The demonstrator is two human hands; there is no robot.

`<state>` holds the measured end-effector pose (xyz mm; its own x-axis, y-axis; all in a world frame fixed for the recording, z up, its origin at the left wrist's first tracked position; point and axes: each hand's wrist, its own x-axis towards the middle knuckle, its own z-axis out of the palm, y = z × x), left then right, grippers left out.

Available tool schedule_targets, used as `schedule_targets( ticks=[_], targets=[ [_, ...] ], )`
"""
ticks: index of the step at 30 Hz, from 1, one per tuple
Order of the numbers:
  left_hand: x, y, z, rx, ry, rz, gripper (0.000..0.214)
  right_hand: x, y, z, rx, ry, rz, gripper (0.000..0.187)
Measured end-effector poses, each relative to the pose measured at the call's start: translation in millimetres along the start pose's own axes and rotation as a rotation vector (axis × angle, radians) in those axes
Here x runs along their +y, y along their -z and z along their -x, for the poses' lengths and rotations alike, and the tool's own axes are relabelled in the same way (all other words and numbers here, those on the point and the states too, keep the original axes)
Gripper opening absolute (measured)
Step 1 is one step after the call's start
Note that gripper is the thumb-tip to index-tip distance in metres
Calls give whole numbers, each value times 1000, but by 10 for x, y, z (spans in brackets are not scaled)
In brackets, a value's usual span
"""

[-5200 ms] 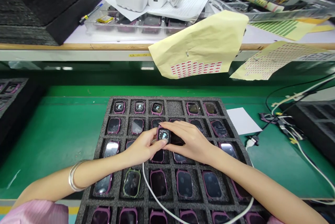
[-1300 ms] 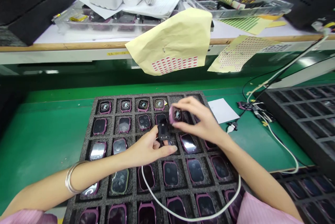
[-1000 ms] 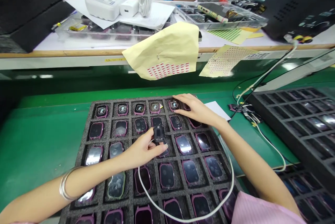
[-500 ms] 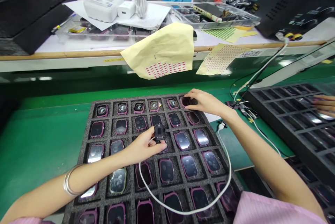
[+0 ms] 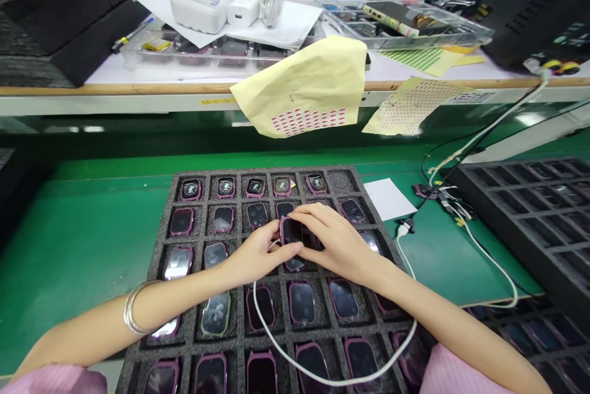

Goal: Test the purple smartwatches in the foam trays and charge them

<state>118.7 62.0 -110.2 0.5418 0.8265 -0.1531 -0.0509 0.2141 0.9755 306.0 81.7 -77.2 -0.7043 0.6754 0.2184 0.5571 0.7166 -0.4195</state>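
A smartwatch body [image 5: 291, 231] with a purple frame and dark screen is held between both hands over the middle of a grey foam tray [image 5: 239, 196]. My right hand [image 5: 338, 243] grips it from the right, with the fingers at its upper edge and the thumb below. From the left, my left hand [image 5: 262, 252] is closed on the black charger, which is now hidden behind the watch. A white cable [image 5: 338, 383] runs from the left hand in a loop across the tray. More purple-framed watches [image 5: 302, 303] lie face up in the tray's compartments.
A second foam tray [image 5: 507, 209] stands at the right, near cables and connectors [image 5: 447, 197]. White paper [image 5: 389, 199] lies beside my tray. Above the green bench [image 5: 92, 222], a shelf holds a white box [image 5: 203, 5], clear plastic trays and hanging yellow sticker sheets [image 5: 308, 86].
My right hand has lifted the watch from the back right compartment and brought it left and nearer to the charger in my left hand. The camera view has shifted slightly left.
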Motion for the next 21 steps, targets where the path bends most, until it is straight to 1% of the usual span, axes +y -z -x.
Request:
schedule_targets(
  ticks=[4,10,17,21],
  targets=[
    [-8,1,-8,32,-50,15,30,47,-59,16,50,1,-30,36],
    [23,-2,41,12,-31,-5,21,-1,-152,88,136,74,-51,42],
    [22,-5,55,4,29,-41,25,4,-172,109,169,66,-128,45],
    [6,-7,54,-9,41,-32,25,6,-171,113,174,59,-163,45]
  ],
)
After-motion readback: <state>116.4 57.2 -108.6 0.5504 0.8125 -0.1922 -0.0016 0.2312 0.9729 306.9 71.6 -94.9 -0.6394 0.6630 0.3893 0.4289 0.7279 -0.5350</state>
